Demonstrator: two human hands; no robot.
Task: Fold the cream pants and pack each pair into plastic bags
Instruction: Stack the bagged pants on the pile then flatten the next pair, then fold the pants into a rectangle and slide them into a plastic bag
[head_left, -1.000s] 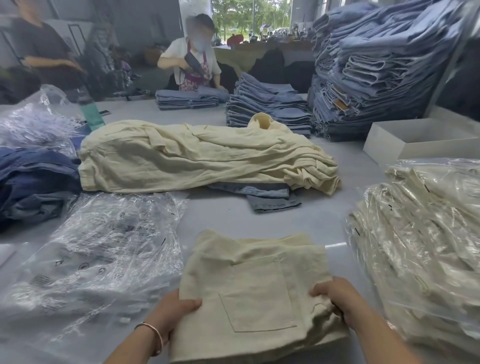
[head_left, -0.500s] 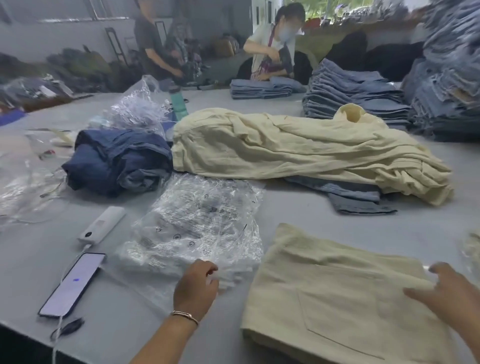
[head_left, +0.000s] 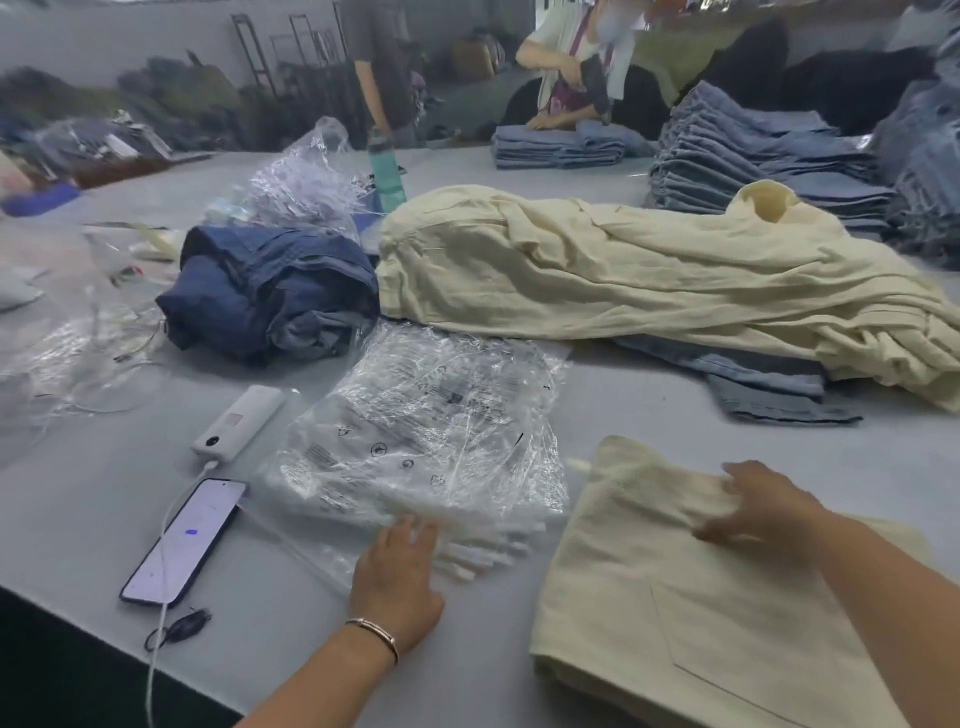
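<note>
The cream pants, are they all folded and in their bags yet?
Not yet. One pair of folded cream pants lies flat with the right hand resting on it, so that fold looks done. The left hand reaches to the stack of plastic bags, so bagging is just starting. A big pile of unfolded cream pants waits behind.

On the bench (head_left: 649, 415), the stack of plastic bags (head_left: 436, 436) is the landmark: folded pants (head_left: 691, 597) right, phone (head_left: 184, 540) left, unfolded pants pile (head_left: 649, 280) behind.
</note>
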